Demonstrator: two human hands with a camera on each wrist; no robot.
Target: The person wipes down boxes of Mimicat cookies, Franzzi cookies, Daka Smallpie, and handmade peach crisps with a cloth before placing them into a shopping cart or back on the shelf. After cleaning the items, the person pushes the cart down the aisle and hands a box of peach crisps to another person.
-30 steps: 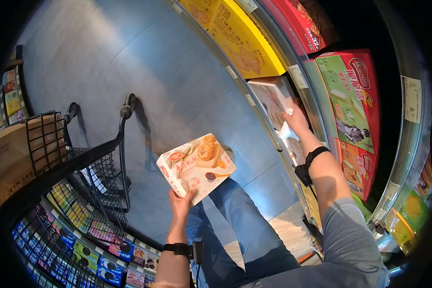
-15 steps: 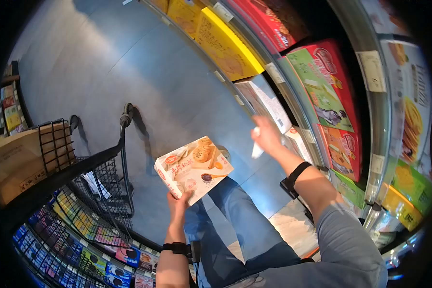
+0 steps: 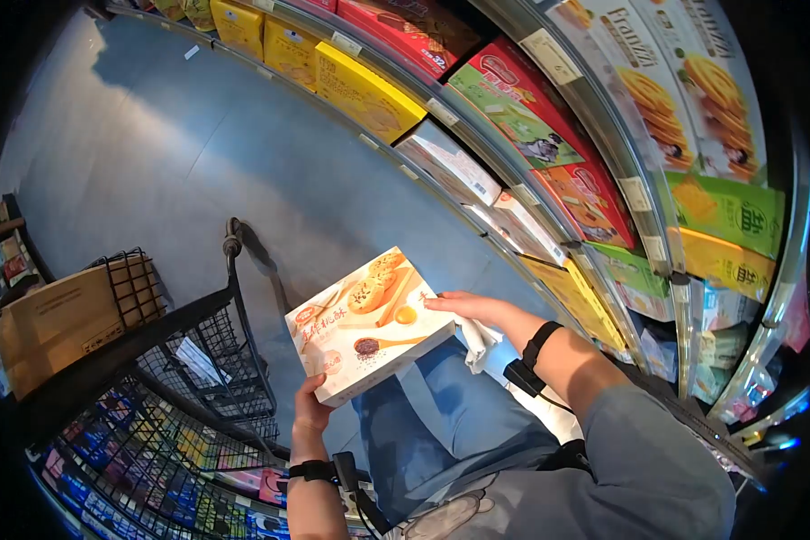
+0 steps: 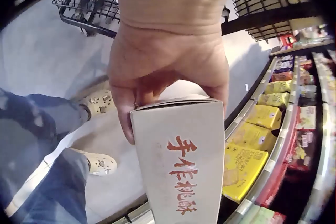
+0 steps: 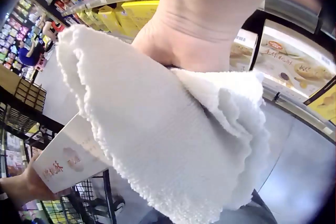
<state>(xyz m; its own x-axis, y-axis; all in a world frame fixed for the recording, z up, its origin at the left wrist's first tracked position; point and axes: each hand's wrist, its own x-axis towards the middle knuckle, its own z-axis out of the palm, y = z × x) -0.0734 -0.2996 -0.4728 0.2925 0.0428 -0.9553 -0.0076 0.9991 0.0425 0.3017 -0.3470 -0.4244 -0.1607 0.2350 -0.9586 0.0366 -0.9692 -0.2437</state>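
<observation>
A white cookie box [image 3: 369, 315] with cookies, an egg yolk and a spoon pictured on its top is held over the person's legs. The left hand [image 3: 311, 403] grips its near left corner, thumb on the top face. In the left wrist view, fingers and thumb straddle one end of the box [image 4: 181, 161]. At the opposite side, the right hand [image 3: 470, 307] has its fingertips on the box's right edge. A white fluffy cloth [image 3: 480, 346] hangs from the right hand; in the right wrist view the cloth [image 5: 142, 119] hides the fingers.
On the left stands a black wire shopping cart [image 3: 243, 337] with a brown paper package [image 3: 72, 315]. To the right, curved shelves carry yellow boxes [image 3: 369, 94], red and green wafer boxes [image 3: 531, 108] and white boxes [image 3: 450, 162]. A matching cookie box [image 5: 294, 66] sits on the shelf.
The right hand has left the white box on the shelf and come over to the held box, cloth still in it. The held box has turned slightly, and the view has swung toward the shelves.
</observation>
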